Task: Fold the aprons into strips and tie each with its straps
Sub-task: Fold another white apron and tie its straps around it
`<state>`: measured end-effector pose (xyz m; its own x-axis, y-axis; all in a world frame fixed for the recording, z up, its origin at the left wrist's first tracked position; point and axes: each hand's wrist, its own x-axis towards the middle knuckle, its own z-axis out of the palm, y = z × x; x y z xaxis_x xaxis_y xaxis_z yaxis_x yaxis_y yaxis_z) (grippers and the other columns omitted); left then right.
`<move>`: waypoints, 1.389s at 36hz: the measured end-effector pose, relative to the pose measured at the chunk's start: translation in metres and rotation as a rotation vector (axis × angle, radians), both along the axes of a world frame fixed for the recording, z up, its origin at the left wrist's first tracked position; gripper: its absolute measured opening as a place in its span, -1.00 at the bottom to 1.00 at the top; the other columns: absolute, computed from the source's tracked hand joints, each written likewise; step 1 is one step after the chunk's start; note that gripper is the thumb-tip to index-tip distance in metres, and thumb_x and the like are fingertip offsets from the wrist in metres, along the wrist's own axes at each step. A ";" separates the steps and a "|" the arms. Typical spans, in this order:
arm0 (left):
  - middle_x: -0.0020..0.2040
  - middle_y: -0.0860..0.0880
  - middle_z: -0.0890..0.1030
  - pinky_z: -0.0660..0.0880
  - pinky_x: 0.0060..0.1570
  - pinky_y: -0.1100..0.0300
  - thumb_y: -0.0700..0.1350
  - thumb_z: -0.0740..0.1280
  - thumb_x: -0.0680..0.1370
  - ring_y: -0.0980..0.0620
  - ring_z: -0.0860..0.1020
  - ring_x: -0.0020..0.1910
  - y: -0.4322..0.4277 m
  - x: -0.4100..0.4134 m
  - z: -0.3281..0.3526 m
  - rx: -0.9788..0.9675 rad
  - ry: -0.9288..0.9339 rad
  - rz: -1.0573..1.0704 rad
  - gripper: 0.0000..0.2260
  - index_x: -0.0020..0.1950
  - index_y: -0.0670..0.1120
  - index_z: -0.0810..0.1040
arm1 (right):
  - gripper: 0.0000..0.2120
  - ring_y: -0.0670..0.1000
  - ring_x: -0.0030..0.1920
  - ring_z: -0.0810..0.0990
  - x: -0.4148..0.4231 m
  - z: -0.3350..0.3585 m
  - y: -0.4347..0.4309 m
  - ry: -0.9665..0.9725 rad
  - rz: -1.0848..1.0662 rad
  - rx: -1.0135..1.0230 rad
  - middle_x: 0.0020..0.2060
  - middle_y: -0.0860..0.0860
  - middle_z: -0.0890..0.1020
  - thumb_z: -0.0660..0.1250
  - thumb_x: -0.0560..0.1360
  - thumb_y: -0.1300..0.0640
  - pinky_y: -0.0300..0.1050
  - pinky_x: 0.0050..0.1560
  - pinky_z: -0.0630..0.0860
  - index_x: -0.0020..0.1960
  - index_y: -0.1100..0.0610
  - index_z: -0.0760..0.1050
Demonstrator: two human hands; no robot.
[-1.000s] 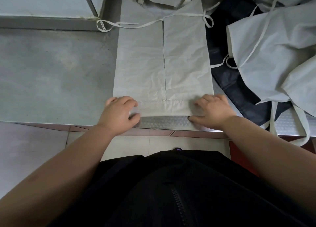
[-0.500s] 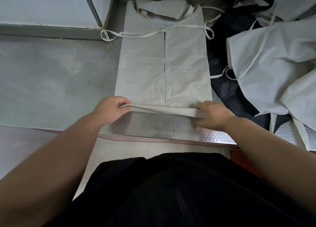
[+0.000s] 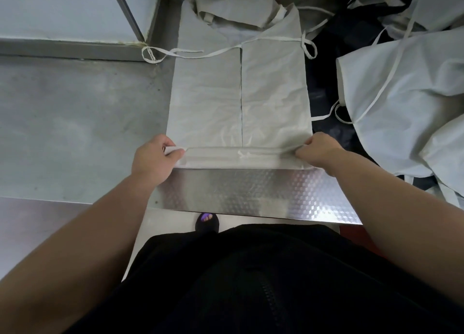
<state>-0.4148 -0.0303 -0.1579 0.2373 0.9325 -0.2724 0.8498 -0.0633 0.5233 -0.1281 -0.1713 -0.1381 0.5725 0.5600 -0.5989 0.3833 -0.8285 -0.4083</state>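
Two hands work one pale apron (image 3: 238, 100). The left hand (image 3: 154, 159) pinches the left end of a narrow fold at its near hem, and the right hand (image 3: 320, 152) pinches the right end. Both forearms reach forward. The apron lies flat on the steel surface (image 3: 251, 193), its two side flaps meeting down the middle. At its far end the left strap (image 3: 163, 53) and right strap (image 3: 309, 47) loop outward. To the right, a heap of aprons (image 3: 401, 87), too tangled to count, lies over dark fabric (image 3: 326, 82).
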 end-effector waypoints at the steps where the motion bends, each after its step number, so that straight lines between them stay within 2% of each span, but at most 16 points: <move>1: -0.13 0.01 0.53 0.31 -0.13 0.22 -0.02 0.38 0.51 0.00 0.45 -0.11 0.003 0.000 0.001 -0.011 0.015 -0.004 -0.85 -0.05 -0.06 0.50 | -0.77 0.04 -0.37 0.32 -0.002 0.001 0.001 -0.001 -0.007 -0.009 -0.39 0.04 0.34 0.22 0.46 0.22 -0.17 -0.45 0.20 -0.34 0.16 0.26; 3: -0.13 -0.01 0.53 0.30 -0.15 0.21 -0.01 0.37 0.51 -0.02 0.46 -0.11 0.004 0.000 0.000 -0.025 0.037 -0.019 -0.85 -0.06 -0.07 0.49 | -0.82 0.03 -0.32 0.37 -0.005 0.002 0.000 0.003 0.014 -0.018 -0.31 0.03 0.41 0.26 0.48 0.11 -0.18 -0.45 0.22 -0.22 0.18 0.36; 7: -0.12 -0.01 0.52 0.28 -0.18 0.19 0.00 0.33 0.54 -0.03 0.43 -0.14 0.007 0.002 0.001 -0.038 0.057 -0.056 -0.82 -0.01 -0.10 0.49 | -0.66 0.04 -0.24 0.43 -0.007 0.003 -0.001 -0.031 0.041 -0.022 -0.14 0.07 0.48 0.25 0.54 -0.09 -0.18 -0.44 0.25 -0.02 0.22 0.46; 10: -0.09 0.00 0.52 0.28 -0.14 0.19 0.00 0.31 0.56 -0.02 0.44 -0.11 0.012 0.000 -0.002 -0.043 0.061 -0.066 -0.82 0.02 -0.10 0.49 | -0.69 0.10 -0.20 0.46 -0.008 -0.001 -0.002 -0.079 0.003 -0.012 -0.17 0.10 0.50 0.25 0.56 -0.04 -0.17 -0.41 0.31 -0.06 0.24 0.48; 13: -0.07 -0.01 0.52 0.29 -0.14 0.20 -0.01 0.29 0.56 -0.03 0.44 -0.10 0.015 -0.001 -0.004 -0.049 0.072 -0.071 -0.83 0.02 -0.09 0.49 | -0.74 0.13 -0.11 0.49 -0.010 -0.005 -0.002 -0.107 -0.022 -0.011 -0.13 0.12 0.53 0.25 0.55 0.06 -0.12 -0.24 0.39 0.01 0.27 0.52; 19: -0.11 -0.02 0.51 0.30 -0.16 0.18 -0.03 0.30 0.56 -0.06 0.44 -0.11 0.014 0.006 -0.005 -0.020 0.089 -0.049 -0.85 0.00 -0.10 0.48 | -0.73 0.24 0.11 0.49 -0.014 -0.010 -0.007 -0.224 -0.042 0.020 0.12 0.21 0.50 0.23 0.57 0.10 0.04 0.03 0.45 0.20 0.23 0.36; 23: 0.04 -0.10 0.47 0.34 -0.13 0.13 -0.05 0.34 0.53 -0.12 0.46 0.01 0.008 0.000 -0.008 0.094 0.119 -0.060 -0.84 0.01 -0.11 0.49 | -0.75 0.25 0.16 0.40 -0.014 -0.012 -0.015 -0.519 0.230 -0.041 0.16 0.19 0.40 0.18 0.58 0.13 0.06 0.12 0.33 0.23 0.18 0.37; 26: -0.01 -0.14 0.52 0.44 -0.08 0.02 -0.15 0.34 0.50 -0.19 0.45 0.03 0.007 -0.008 -0.010 0.305 0.059 -0.279 -0.92 -0.10 -0.16 0.58 | -0.69 0.16 0.17 0.36 -0.011 -0.014 -0.018 -0.640 0.573 -0.064 0.16 0.08 0.43 0.19 0.53 0.21 -0.02 0.18 0.24 0.26 0.07 0.46; 29: -0.15 -0.09 0.62 0.46 -0.15 -0.02 -0.09 0.22 0.47 -0.22 0.50 -0.13 0.012 -0.015 -0.011 0.398 0.044 -0.481 -0.76 -0.20 -0.16 0.64 | -0.64 0.09 0.26 0.32 -0.009 -0.010 -0.021 -0.516 0.611 -0.014 0.22 -0.01 0.44 0.17 0.55 0.02 -0.02 0.27 0.12 0.33 -0.03 0.42; 33: -0.03 0.00 0.65 0.41 0.00 -0.03 0.06 0.15 0.49 -0.17 0.51 0.05 0.012 -0.019 -0.006 0.319 0.095 -0.496 -0.65 -0.07 -0.09 0.66 | -0.39 0.03 0.36 0.27 -0.005 -0.004 -0.027 -0.398 0.616 -0.016 0.31 -0.08 0.38 0.28 0.43 -0.29 -0.03 0.34 0.05 0.41 -0.09 0.32; 35: 0.11 0.07 0.56 0.37 0.14 0.05 0.16 0.32 0.46 -0.05 0.44 0.18 0.012 -0.020 -0.003 0.181 0.076 -0.439 -0.68 0.07 -0.02 0.62 | -0.41 0.02 0.36 0.28 -0.002 -0.004 -0.028 -0.412 0.633 -0.013 0.30 -0.10 0.39 0.28 0.43 -0.29 -0.04 0.34 0.04 0.40 -0.12 0.34; 39: 0.20 0.16 0.43 0.32 0.22 0.15 0.23 0.51 0.27 0.08 0.33 0.26 0.014 -0.021 0.003 0.082 0.122 -0.488 -0.44 0.18 0.06 0.50 | -0.66 0.03 0.20 0.44 0.002 -0.012 -0.026 -0.443 0.595 0.101 0.11 -0.07 0.52 0.21 0.52 -0.18 -0.08 0.20 0.09 0.21 -0.07 0.53; 43: 0.20 0.12 0.44 0.32 0.15 0.19 0.08 0.53 0.33 0.06 0.35 0.25 0.025 -0.018 0.004 0.029 0.148 -0.487 -0.55 0.16 0.05 0.51 | -0.66 0.07 -0.02 0.52 0.007 -0.014 -0.020 -0.359 0.477 0.139 -0.12 0.02 0.56 0.19 0.55 -0.09 -0.11 0.06 0.20 -0.05 0.15 0.57; 45: 0.15 0.10 0.48 0.32 0.02 0.25 -0.03 0.49 0.39 0.09 0.41 0.08 0.029 -0.015 0.005 0.014 0.107 -0.466 -0.69 0.09 0.04 0.56 | -0.65 0.10 -0.07 0.55 0.009 -0.010 -0.017 -0.240 0.332 0.158 -0.17 0.06 0.59 0.23 0.54 -0.10 -0.04 0.06 0.39 -0.09 0.20 0.55; 48: 0.00 0.06 0.53 0.30 -0.20 0.33 -0.09 0.39 0.49 0.12 0.45 -0.13 0.036 -0.009 0.008 -0.032 0.018 -0.369 -0.92 -0.05 -0.05 0.63 | -0.61 0.02 -0.12 0.57 0.011 0.001 -0.011 -0.059 0.208 0.143 -0.19 0.00 0.59 0.36 0.42 -0.21 -0.06 -0.10 0.50 -0.13 0.14 0.53; 50: -0.11 -0.04 0.53 0.31 -0.27 0.25 -0.03 0.33 0.54 0.03 0.47 -0.17 0.041 -0.006 0.008 -0.118 -0.029 -0.281 -0.78 -0.10 -0.19 0.61 | -0.63 -0.07 -0.11 0.54 0.012 0.008 -0.006 0.036 0.182 0.114 -0.14 -0.08 0.57 0.48 0.32 -0.20 -0.19 -0.16 0.46 -0.07 0.05 0.51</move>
